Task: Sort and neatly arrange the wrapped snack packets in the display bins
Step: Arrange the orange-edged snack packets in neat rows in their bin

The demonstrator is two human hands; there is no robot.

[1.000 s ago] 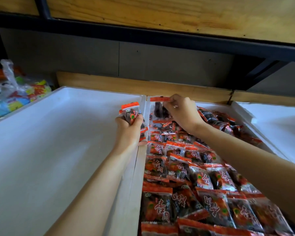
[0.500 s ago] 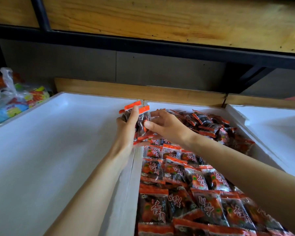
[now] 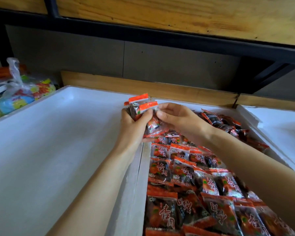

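Your right hand (image 3: 179, 120) has come back from the far end of the bin and now meets your left hand (image 3: 132, 128) over the wall between two bins. Your left hand grips a handful of clear snack packets with orange sealed tops (image 3: 140, 106), fingers wrapped tightly round their dark middles, the orange strips standing up above your thumb. Your right hand's thumb and fingers pinch the clear edge of a packet on the right side of that handful.

You hold the handful above the far end of the white foam bin of packets (image 3: 144, 167), just over its left wall. Under your right forearm, matching packets lie in neat overlapping rows (image 3: 186, 172), red lettering face up. Toward the far right corner of that bin, more lie in a loose heap (image 3: 225, 123).

On your left is a wide white foam bin (image 3: 58, 142), and past its left rim sits a knotted clear plastic bag of colourful sweets (image 3: 20, 94).
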